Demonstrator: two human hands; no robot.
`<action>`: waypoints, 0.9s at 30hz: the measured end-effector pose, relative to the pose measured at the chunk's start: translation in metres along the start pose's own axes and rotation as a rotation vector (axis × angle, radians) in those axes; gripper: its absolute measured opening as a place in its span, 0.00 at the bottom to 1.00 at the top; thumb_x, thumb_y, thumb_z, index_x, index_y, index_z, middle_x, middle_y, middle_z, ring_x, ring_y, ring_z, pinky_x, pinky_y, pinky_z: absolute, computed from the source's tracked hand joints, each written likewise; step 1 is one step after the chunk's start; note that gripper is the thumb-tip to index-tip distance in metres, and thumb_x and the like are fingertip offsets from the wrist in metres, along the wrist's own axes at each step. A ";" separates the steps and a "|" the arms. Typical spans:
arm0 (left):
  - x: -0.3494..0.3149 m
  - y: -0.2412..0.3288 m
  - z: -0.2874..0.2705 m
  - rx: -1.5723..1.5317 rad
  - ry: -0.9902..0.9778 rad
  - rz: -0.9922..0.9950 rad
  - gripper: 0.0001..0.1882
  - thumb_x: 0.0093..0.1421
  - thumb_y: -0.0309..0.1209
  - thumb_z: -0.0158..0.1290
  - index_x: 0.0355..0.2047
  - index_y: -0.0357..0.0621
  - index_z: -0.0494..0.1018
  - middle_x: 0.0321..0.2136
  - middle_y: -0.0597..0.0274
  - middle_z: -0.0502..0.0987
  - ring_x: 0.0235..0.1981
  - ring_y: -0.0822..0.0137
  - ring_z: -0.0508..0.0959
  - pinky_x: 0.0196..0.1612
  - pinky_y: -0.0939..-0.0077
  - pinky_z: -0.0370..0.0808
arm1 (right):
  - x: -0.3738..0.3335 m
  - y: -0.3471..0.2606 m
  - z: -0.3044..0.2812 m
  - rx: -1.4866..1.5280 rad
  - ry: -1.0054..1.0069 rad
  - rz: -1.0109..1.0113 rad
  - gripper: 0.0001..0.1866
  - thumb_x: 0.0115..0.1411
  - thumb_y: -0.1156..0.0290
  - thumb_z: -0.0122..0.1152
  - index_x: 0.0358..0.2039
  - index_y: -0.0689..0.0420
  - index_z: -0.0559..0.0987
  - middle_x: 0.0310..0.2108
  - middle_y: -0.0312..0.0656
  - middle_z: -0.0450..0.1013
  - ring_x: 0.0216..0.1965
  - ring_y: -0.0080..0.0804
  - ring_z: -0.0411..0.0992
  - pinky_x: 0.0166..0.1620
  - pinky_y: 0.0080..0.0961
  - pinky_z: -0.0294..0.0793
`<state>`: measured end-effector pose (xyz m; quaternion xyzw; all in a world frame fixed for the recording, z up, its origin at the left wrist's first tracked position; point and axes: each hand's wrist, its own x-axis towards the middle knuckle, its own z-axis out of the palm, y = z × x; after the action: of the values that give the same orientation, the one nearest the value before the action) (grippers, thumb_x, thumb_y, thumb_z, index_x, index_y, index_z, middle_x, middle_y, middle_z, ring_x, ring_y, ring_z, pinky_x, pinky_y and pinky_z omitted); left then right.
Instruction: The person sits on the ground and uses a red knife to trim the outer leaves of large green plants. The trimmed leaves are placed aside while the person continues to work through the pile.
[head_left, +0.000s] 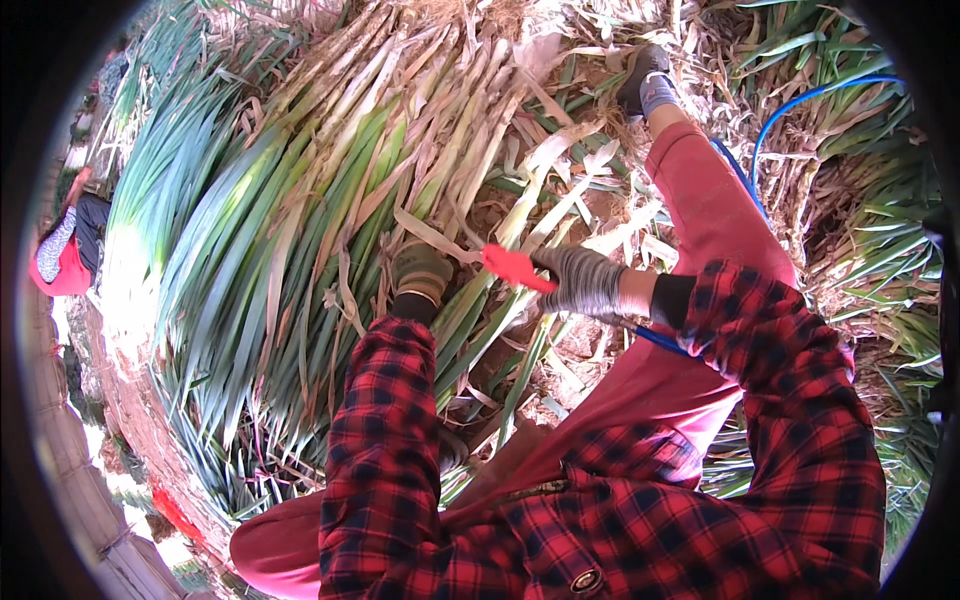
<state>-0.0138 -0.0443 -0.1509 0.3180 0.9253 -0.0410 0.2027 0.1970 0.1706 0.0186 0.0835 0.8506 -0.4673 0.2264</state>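
Observation:
A long row of green onions (230,230) lies in front of me and to the left, blue-green leaves toward me and pale, dry-skinned stalks farther off. At the pile's right edge my left hand (420,272), in a dark knit glove, is closed around green onion stalks; its fingertips are hidden. Just to the right, my right hand (582,280), in a grey striped glove, grips a red-handled tool (512,267). A thin metal part runs from the handle toward the left hand, its shape hard to make out. Loose stalks (520,215) lie beyond both hands.
My outstretched leg (715,190) in red trousers borders the work area on the right. A blue hose (765,130) curves past it. More green onions (880,240) lie along the right side. Another person in a red vest (68,258) sits at the far left. Dry leaves litter the ground.

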 end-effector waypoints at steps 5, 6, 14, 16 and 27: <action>0.008 -0.013 -0.006 -0.288 -0.126 0.113 0.27 0.65 0.44 0.50 0.61 0.46 0.65 0.57 0.56 0.72 0.55 0.59 0.74 0.56 0.64 0.71 | -0.004 -0.005 -0.006 0.061 -0.057 0.039 0.28 0.43 0.58 0.74 0.42 0.61 0.78 0.30 0.53 0.77 0.36 0.49 0.78 0.42 0.38 0.76; 0.011 -0.031 -0.002 -0.584 -0.114 0.021 0.26 0.66 0.42 0.50 0.61 0.46 0.65 0.57 0.56 0.72 0.55 0.60 0.74 0.56 0.65 0.71 | -0.004 -0.013 -0.010 0.085 -0.068 0.014 0.29 0.43 0.59 0.73 0.43 0.61 0.77 0.31 0.54 0.77 0.36 0.47 0.78 0.41 0.38 0.76; -0.010 -0.016 -0.032 -0.695 0.101 -0.096 0.31 0.46 0.40 0.70 0.50 0.42 0.76 0.41 0.59 0.83 0.43 0.61 0.82 0.49 0.67 0.77 | 0.012 0.020 -0.010 0.102 0.017 0.122 0.27 0.46 0.62 0.70 0.47 0.60 0.76 0.31 0.51 0.78 0.35 0.41 0.79 0.41 0.36 0.77; -0.014 -0.001 -0.039 -0.735 0.102 -0.076 0.32 0.47 0.39 0.70 0.51 0.42 0.75 0.42 0.58 0.82 0.44 0.62 0.82 0.49 0.68 0.76 | 0.013 0.013 -0.020 0.059 -0.012 0.117 0.26 0.45 0.63 0.72 0.44 0.60 0.77 0.32 0.51 0.78 0.37 0.42 0.79 0.42 0.38 0.76; -0.001 -0.028 0.003 -0.803 0.096 -0.072 0.31 0.48 0.36 0.69 0.52 0.40 0.75 0.43 0.59 0.81 0.44 0.65 0.80 0.49 0.71 0.75 | 0.077 0.044 -0.080 -0.008 0.288 0.152 0.18 0.47 0.67 0.69 0.36 0.64 0.79 0.24 0.46 0.76 0.27 0.32 0.74 0.36 0.32 0.74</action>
<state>-0.0289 -0.0677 -0.1543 0.1825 0.8866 0.3315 0.2660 0.1205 0.2557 -0.0135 0.2130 0.8672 -0.4287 0.1372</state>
